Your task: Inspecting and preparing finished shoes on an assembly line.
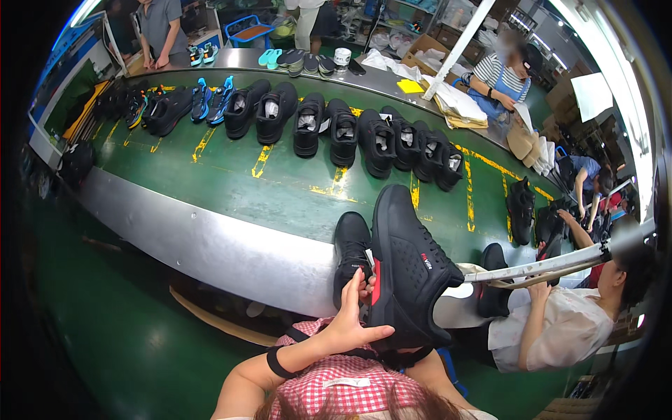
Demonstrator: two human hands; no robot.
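Observation:
A large black sneaker with a dark sole and a red patch at the sole's edge is held up close in front of me, tilted with its toe pointing away. My left hand is beside its sole, thumb stretched out and apart, fingertips near the red patch and a small white tag. Just left of it, a second black sneaker rests at the table's near edge, partly covered by my fingers. My right forearm rises behind the raised sneaker, which hides the right hand and its fingers.
The green table has yellow tape marks and a metal front edge. Several black shoes stuffed with paper stand in a row across it, beside blue sneakers. A co-worker is close at right, by a white rail.

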